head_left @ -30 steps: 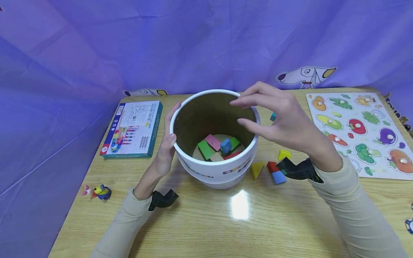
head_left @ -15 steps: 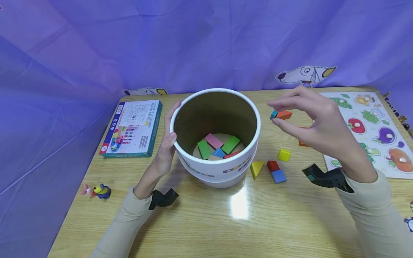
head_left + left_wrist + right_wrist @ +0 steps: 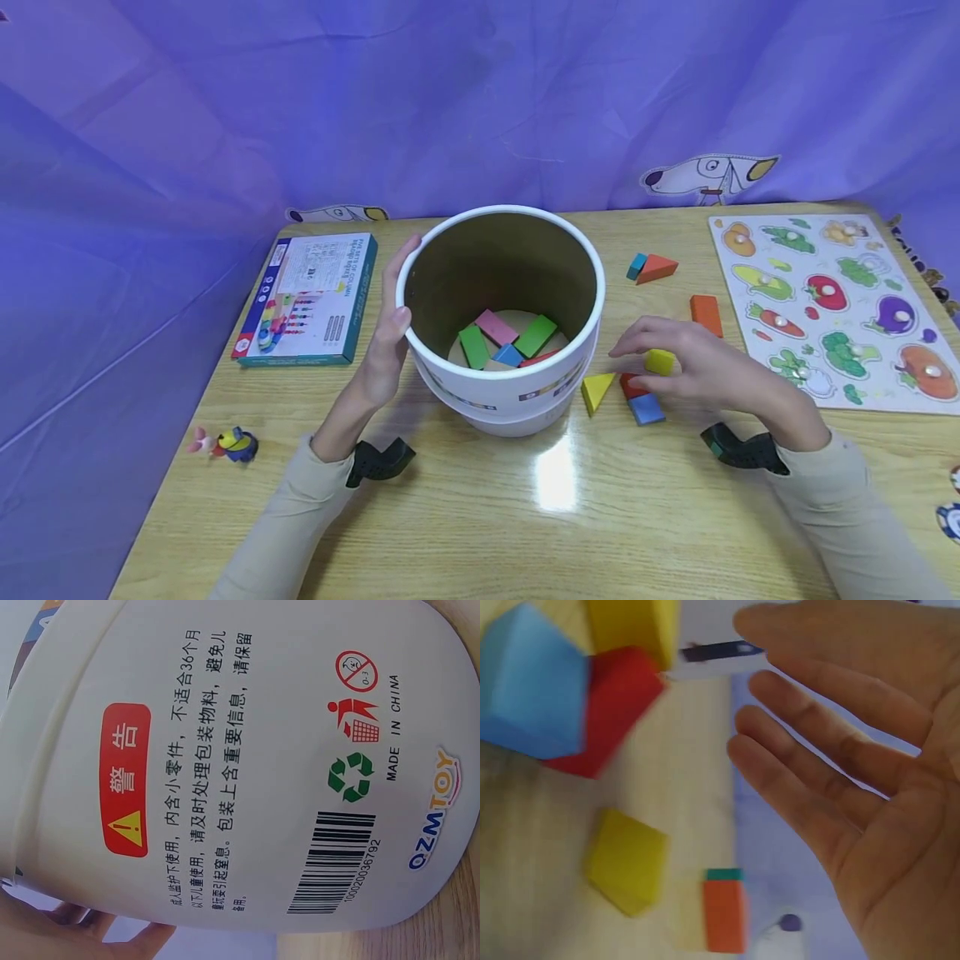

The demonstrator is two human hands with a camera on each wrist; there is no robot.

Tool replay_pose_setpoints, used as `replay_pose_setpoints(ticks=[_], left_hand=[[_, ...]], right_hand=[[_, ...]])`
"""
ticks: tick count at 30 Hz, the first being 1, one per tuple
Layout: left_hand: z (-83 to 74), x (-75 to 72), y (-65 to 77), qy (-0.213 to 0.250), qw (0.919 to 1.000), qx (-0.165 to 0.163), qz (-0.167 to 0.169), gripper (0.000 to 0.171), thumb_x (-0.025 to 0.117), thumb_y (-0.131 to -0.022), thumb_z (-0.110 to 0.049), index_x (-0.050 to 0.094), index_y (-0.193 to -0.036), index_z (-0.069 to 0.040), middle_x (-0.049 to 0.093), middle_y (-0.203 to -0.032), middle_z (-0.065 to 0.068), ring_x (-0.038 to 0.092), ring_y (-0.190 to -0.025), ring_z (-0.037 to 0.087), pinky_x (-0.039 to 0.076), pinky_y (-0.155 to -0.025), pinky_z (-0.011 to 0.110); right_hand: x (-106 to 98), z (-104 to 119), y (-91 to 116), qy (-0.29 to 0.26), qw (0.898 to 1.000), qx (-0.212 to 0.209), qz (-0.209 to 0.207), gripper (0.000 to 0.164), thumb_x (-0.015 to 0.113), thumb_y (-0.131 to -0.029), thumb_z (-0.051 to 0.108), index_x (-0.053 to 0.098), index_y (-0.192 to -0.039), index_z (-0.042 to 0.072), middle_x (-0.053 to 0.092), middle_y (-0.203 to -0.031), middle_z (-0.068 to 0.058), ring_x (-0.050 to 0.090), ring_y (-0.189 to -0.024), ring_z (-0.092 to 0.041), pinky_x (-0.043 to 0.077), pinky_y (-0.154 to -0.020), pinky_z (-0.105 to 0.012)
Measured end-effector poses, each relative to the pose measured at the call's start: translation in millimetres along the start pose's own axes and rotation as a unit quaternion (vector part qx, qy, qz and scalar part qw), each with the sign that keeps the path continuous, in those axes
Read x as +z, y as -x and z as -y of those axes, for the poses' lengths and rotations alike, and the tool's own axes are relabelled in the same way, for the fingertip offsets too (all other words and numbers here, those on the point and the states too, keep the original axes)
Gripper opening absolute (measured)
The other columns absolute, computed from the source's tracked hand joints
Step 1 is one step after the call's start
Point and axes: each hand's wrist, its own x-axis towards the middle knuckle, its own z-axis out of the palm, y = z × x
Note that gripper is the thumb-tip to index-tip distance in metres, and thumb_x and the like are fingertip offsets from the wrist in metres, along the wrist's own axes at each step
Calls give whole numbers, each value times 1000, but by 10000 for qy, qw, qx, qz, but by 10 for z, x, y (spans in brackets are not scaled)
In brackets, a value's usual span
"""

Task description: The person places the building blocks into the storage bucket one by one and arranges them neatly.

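A white bucket (image 3: 517, 396) stands upright on the wooden table. My left hand (image 3: 384, 350) holds its left side, thumb at the rim and fingers along the outer wall. In the left wrist view the bucket's printed label fills the picture, and my fingers lie partly hidden at its edge. My right hand (image 3: 690, 367) hovers with parted fingers over loose blocks, holding nothing. Near it are a yellow block (image 3: 659, 361), a partly covered red block (image 3: 632, 385), a blue block (image 3: 646, 409) and a yellow triangle (image 3: 596, 392). Inside the bucket lie several blocks, including a pink one (image 3: 497, 327).
Farther back lie a teal block (image 3: 636, 266), a red-orange triangle (image 3: 657, 267) and an orange block (image 3: 707, 315). A vegetable puzzle board (image 3: 810, 258) occupies the right, a boxed bead set (image 3: 307, 300) the left, with small figurines (image 3: 232, 446) below it. A purple curtain (image 3: 465, 100) hangs behind.
The blue block dropped into the bucket from my right hand. That hand moved right, away from the bucket, then down toward the loose blocks. My left hand stayed on the bucket.
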Motion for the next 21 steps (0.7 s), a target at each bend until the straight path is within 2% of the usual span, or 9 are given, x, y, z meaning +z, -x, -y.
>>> replay_pose_setpoints(ticks=[6,14,21], left_hand=[[7,15,-8,-8,10000,21,-24,84,40,-89,-65,11,-155,-22,23,-155,1,25,-141,25,21,-111,64],[0,27,-9,-37,9999,92,-61,85,40,-88,-67,11,-155,-22,23,-155,1,25,-141,24,22,-110,64],[-3,27,-4,-31,9999,92,-84,86,40,-88,-66,10,-155,-21,22,-156,1,24,-141,24,20,-112,63]], right_hand=[[222,-49,-24,-311,9980,267,476,34,79,-79,8,72,-110,19,65,-112,10,60,-104,-8,52,-92,-33],[347,-53,-25,-402,9975,295,506,37,79,-81,13,70,-116,22,64,-117,11,58,-111,-8,49,-97,-30],[386,-46,-57,-536,9957,296,702,35,77,-83,12,70,-117,19,64,-113,12,57,-105,-6,51,-90,-28]])
